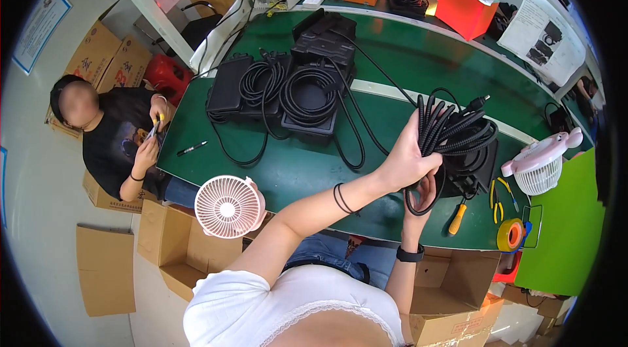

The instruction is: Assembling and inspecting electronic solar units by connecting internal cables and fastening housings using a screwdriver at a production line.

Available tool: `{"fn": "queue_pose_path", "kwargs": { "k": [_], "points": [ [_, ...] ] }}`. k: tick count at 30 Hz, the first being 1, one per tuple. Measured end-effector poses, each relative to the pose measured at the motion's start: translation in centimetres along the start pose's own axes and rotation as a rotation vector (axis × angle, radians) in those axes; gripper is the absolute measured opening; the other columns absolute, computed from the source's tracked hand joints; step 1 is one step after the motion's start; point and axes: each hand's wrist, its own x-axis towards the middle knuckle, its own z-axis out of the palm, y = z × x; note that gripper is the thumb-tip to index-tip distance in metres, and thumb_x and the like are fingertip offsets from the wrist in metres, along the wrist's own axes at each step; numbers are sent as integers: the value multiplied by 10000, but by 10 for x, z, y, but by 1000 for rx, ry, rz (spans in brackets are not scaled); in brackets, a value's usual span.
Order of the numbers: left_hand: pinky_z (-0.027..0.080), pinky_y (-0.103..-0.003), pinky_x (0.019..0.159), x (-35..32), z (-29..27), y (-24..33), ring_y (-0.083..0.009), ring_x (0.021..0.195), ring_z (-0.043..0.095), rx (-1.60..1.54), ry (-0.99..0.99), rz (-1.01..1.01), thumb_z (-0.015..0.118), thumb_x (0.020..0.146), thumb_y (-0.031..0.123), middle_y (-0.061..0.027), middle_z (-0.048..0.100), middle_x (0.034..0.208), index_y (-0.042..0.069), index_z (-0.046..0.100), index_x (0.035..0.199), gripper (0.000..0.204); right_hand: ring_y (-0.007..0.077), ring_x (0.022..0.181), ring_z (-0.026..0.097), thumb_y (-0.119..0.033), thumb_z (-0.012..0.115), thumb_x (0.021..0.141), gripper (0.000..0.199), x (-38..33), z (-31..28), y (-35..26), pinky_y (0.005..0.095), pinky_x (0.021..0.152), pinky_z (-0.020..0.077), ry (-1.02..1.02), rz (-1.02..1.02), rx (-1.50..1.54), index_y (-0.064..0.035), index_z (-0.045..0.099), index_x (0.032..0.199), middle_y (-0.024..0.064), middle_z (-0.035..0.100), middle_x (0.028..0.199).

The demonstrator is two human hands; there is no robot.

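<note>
Left hand (407,162) gripping cable coil (451,130); screwdriver (456,219), pliers (500,211), tape roll (506,240) near.

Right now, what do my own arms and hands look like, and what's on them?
Your left hand is ungloved, with two thin black bands around that forearm and a white short sleeve above. Your right hand is ungloved too, with a broader black wristband, possibly a watch.

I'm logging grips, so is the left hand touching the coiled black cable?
Touching: the head view shows the left hand wrapped around one end of the coiled black cable.
</note>
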Motion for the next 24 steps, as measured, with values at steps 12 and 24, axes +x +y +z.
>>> {"fn": "queue_pose_path", "kwargs": {
  "k": [12,24],
  "points": [
    [453,-259,566,-17,-74,-68,-110,738,545,44,238,-149,555,757,-176,-66,554,1066,66,388,1376,686,176,1033,618,51,573,926,491,-30,-15,27,275,837,557,-6,25,-366,15,465,1403,130,552,1336],
    [511,-452,871,-38,-84,-121,-417,1049,612,1045,-125,-144,687,721,52,-242,609,1130,-41,429,1303,643,270,937,652,55,536,929,271,-31,-11,31,326,768,540,25,-104,-526,21,585,1193,178,628,1200]
  ]
}}
